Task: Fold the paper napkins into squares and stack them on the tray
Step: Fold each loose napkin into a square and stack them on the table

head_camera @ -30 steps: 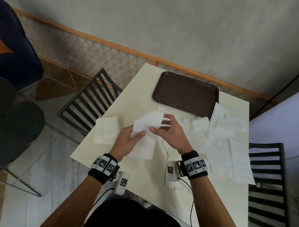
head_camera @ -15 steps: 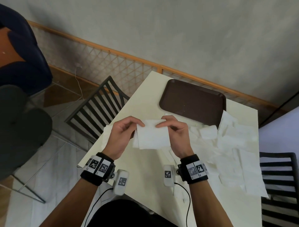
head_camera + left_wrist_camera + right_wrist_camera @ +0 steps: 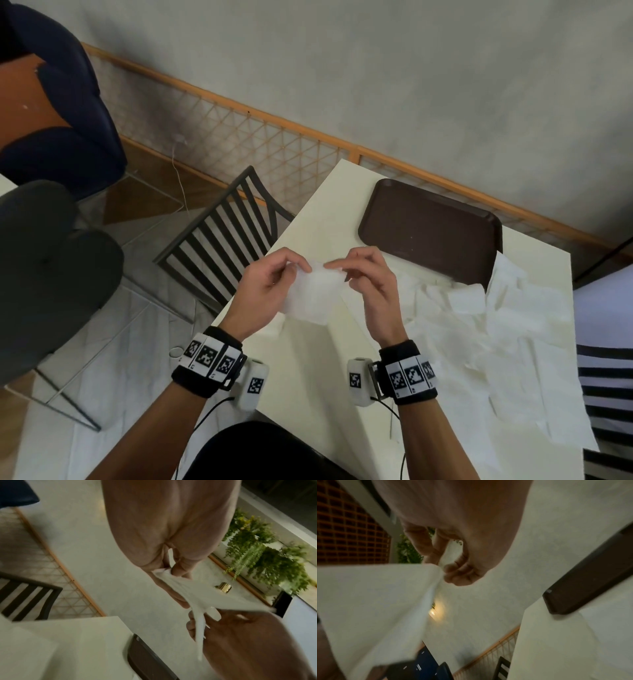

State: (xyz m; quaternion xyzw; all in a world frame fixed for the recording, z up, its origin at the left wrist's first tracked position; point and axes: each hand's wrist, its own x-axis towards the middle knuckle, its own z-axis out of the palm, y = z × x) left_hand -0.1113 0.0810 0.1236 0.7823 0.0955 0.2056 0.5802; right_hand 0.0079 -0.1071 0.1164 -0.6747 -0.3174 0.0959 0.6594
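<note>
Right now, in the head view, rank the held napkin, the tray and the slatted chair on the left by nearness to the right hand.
1. Napkin, pinched by the right hand.
2. Tray, just beyond.
3. Chair, left, off the table.

You sit in a café or canteen: a brown serving tray at one o'clock on a cream table, slatted chairs at eleven.

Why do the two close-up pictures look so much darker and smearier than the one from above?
Head view: evenly lit and mostly sharp, though the napkin is slightly soft. Left wrist view: dim, with the right hand dark and blurred. Right wrist view: dim too, the napkin and tray edge smeared, and straight lines bent by the wide lens.
</note>
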